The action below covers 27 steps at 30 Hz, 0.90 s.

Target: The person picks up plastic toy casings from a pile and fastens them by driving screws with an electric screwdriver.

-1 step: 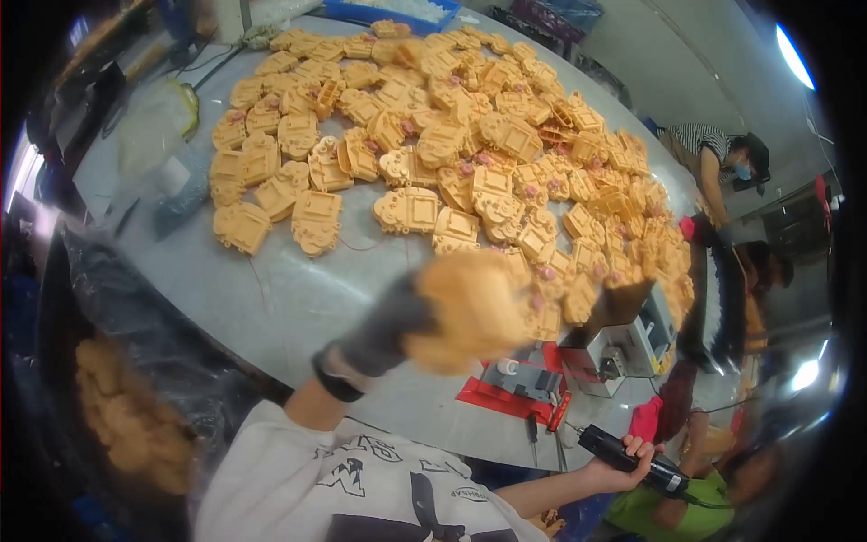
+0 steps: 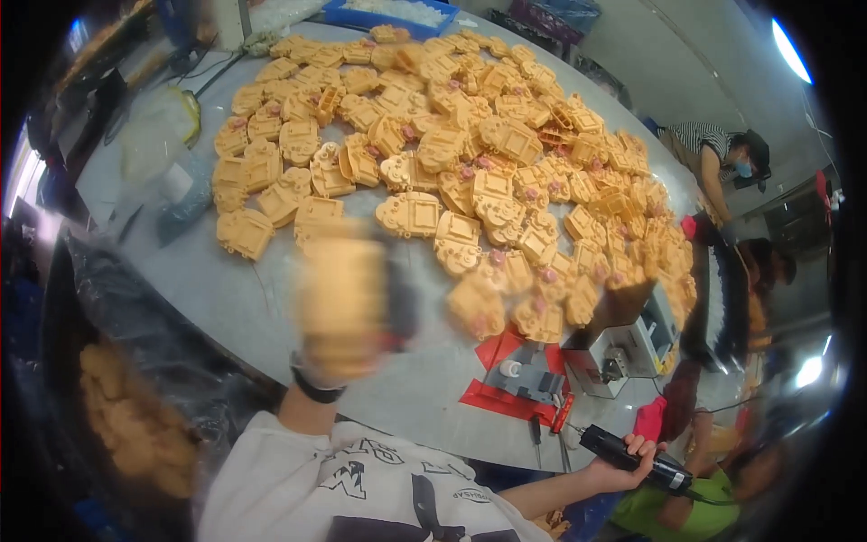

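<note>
My left hand (image 2: 399,294), in a dark glove with a black band at the wrist, is smeared by motion over the near part of the table. It grips a yellow-orange plastic housing (image 2: 341,303), also blurred, which hides most of the fingers. At the lower right my bare right hand (image 2: 637,456) is wrapped round a black electric screwdriver (image 2: 607,444), whose tip points up and left. Just beyond that tip lies a grey fixture (image 2: 526,381) on a red sheet (image 2: 479,395). Another housing (image 2: 479,303) rests on the table beyond the sheet.
Many similar housings (image 2: 442,144) cover the far and right table. A grey metal box (image 2: 623,352) stands right of the fixture. A small screwdriver (image 2: 536,429) lies nearby. A bag of housings (image 2: 135,425) sits at lower left. A person in stripes (image 2: 704,149) works across the table.
My left hand has swung left with the housing, uncovering the red sheet's far corner and a housing beyond it. My right hand and the electric screwdriver have hardly moved.
</note>
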Each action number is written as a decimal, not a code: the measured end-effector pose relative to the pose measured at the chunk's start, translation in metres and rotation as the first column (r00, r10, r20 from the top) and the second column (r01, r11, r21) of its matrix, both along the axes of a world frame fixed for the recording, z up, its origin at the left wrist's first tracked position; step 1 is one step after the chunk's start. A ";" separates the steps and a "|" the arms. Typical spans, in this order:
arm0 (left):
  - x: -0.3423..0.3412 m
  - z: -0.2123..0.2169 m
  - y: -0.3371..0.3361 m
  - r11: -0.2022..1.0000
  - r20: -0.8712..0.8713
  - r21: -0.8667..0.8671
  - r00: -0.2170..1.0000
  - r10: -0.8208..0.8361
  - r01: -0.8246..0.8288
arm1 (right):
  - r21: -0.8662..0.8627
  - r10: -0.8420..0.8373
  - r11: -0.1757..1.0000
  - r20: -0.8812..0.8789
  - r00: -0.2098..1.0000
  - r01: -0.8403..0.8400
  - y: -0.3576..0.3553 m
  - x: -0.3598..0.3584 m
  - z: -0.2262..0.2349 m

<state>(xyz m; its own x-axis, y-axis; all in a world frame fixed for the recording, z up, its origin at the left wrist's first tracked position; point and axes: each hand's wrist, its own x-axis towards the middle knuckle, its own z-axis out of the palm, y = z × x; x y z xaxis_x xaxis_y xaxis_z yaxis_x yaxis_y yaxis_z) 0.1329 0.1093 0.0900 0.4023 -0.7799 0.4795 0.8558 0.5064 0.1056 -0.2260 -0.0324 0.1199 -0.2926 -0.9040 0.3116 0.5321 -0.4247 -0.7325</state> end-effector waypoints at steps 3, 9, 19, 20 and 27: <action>0.040 0.080 0.057 0.353 0.366 -0.878 0.929 0.062 0.322 | 0.064 0.042 0.997 -0.021 0.999 -0.041 -0.006 0.012 -0.007; 0.043 0.047 0.065 0.422 0.952 0.229 0.292 0.089 -0.877 | 0.122 0.134 0.983 0.015 0.991 -0.135 -0.007 0.016 -0.027; 0.041 -0.021 -0.017 -0.078 0.992 0.129 0.128 0.008 -0.989 | 0.175 0.014 0.984 -0.008 1.000 -0.013 0.000 0.003 -0.030; 0.014 0.000 -0.024 0.041 0.954 0.276 0.279 0.107 -0.960 | 0.185 -0.005 0.983 0.005 1.000 0.004 0.001 0.006 -0.030; -0.125 -0.030 -0.122 0.916 0.953 -0.239 -0.257 0.158 -0.323 | 0.170 -0.098 0.980 -0.020 0.995 0.100 -0.006 0.010 -0.019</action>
<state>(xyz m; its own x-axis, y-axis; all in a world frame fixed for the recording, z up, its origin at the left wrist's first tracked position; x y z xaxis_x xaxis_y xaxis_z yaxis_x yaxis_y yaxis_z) 0.0074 -0.0129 0.0602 -0.2886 -0.8279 0.4809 -0.4799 0.5598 0.6755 -0.2160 -0.0383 0.1014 -0.3808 -0.9109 0.1590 0.4849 -0.3431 -0.8045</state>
